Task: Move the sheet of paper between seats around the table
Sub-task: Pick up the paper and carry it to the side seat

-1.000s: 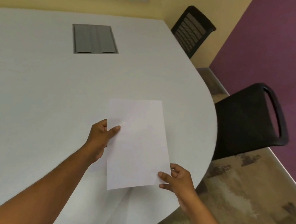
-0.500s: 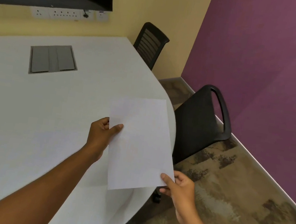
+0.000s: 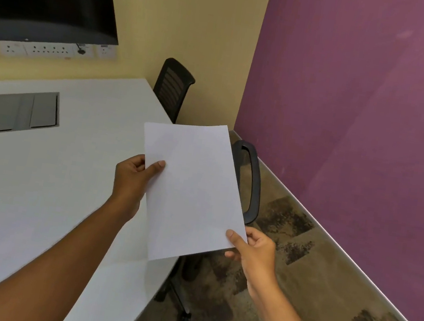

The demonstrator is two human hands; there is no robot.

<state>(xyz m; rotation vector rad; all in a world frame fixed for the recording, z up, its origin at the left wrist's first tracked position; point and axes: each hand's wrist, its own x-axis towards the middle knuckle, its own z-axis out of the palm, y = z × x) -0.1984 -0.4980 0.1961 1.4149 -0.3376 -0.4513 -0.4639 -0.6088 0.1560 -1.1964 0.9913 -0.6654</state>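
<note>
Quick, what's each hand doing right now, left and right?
Left hand: pinching the left edge of the sheet of paper.
Right hand: pinching the paper's lower right corner.

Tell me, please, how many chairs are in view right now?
2. One chair stands at the table's far end by the yellow wall; the other is nearer, mostly behind the paper. Others may be out of frame.
</note>
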